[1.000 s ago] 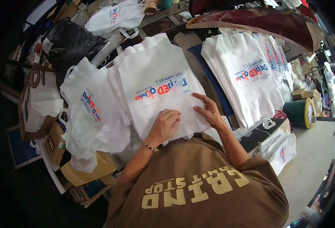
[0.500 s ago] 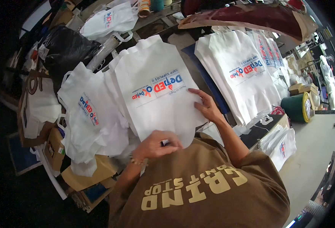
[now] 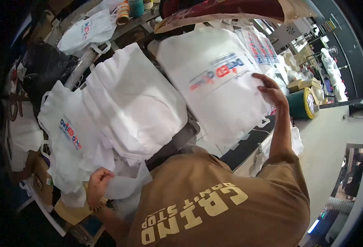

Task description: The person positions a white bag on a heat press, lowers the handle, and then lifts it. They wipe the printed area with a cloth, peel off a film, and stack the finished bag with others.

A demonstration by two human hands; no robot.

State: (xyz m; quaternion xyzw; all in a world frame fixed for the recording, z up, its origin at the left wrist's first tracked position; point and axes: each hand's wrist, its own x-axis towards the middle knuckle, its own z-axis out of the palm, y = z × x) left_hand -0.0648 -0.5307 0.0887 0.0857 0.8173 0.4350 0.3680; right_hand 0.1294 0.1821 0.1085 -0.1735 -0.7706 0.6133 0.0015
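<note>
My right hand [image 3: 273, 91] grips the right edge of a white printed bag [image 3: 206, 105], slightly blurred, over the pile on the right. Red and blue lettering runs across it. My left hand [image 3: 99, 185], with a beaded bracelet at the wrist, is low on the left, fingers pinched at the edge of a thin, see-through white sheet [image 3: 128, 183]. Between the hands lies a stack of white bags [image 3: 136, 99] with a blank face on top. Left of that stack, more white printed bags [image 3: 70, 136] lie in a loose heap, handles showing.
A black plastic bag [image 3: 49, 68] and a clear plastic roll [image 3: 80, 68] are at the back left. Cardboard boxes [image 3: 43, 181] stand below the heap. A green tub [image 3: 300, 105] sits at the right. A dark red panel [image 3: 230, 12] edges the back.
The printed bag has moved right from the middle stack to the right pile with my right hand. My left hand has shifted left and down. The middle stack's top now shows blank white.
</note>
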